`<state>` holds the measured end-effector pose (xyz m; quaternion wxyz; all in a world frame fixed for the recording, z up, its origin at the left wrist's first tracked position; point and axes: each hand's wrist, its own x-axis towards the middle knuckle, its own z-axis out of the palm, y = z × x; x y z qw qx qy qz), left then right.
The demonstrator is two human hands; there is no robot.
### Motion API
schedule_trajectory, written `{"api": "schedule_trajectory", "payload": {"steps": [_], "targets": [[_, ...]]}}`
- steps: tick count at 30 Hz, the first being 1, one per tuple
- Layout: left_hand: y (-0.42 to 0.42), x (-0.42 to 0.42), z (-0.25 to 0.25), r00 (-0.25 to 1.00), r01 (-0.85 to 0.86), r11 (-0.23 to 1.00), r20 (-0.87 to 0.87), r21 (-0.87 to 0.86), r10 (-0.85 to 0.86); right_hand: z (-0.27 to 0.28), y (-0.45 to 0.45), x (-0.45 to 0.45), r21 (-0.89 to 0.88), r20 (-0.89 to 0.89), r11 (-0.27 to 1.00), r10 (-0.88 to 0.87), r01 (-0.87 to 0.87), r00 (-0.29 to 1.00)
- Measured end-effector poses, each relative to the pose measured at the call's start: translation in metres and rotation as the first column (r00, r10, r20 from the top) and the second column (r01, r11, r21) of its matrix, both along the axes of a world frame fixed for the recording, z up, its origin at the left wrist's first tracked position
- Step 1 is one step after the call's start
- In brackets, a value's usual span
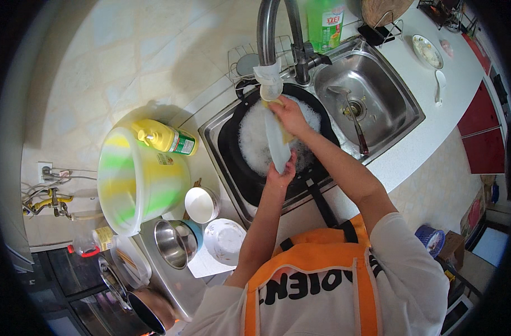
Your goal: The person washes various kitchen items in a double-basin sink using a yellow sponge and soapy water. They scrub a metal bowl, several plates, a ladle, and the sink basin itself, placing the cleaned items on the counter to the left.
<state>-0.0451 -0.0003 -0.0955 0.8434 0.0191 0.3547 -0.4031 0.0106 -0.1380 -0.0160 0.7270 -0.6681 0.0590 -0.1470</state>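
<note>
My left hand (283,170) grips the lower edge of a white dish (277,143), tilted nearly on edge above foam. Against the dish's upper right side, my right hand (290,116) presses a yellow sponge (287,133), partly hidden by the fingers. Below both hands, white suds (255,138) fill a black frying pan (329,126) set in the left sink basin (213,145). The pan's handle (322,203) points toward me over the counter. Just above my right hand hangs the faucet spout (270,80), wrapped in white material.
The right basin (377,80) holds a ladle (354,122). Left of the sink are a striped bucket (163,189), a yellow pump bottle (167,137), stacked white bowls (201,205), a plate (225,242) and steel bowls (171,245). Green detergent (325,25) stands behind; a food bowl (427,51) sits right.
</note>
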Motion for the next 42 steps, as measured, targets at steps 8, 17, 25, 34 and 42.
{"api": "schedule_trajectory", "payload": {"steps": [8,17,25,34,42], "targets": [[-0.013,0.011,0.033,0.860,-0.115,0.700,0.423,0.705,-0.284,-0.078,0.021,-0.046,0.609,-0.382,0.782,0.145,0.130,0.913],[0.000,0.031,0.013,0.728,-0.485,0.369,0.600,0.793,-0.332,-0.032,0.038,-0.077,0.755,-0.440,0.607,0.189,0.248,0.878],[0.042,0.053,-0.002,0.641,-0.619,0.420,0.736,0.664,-0.218,-0.047,-0.010,-0.062,-0.388,-0.340,0.919,-0.071,-0.072,0.938],[0.052,0.049,-0.039,0.971,-0.159,0.914,0.228,0.374,0.075,-0.111,-0.007,-0.059,-0.926,-0.322,0.179,0.089,-0.333,0.943],[0.040,0.033,-0.053,0.925,-0.257,0.958,0.321,0.128,0.205,-0.009,0.016,-0.077,-0.274,0.203,0.951,0.204,-0.145,0.958]]}}
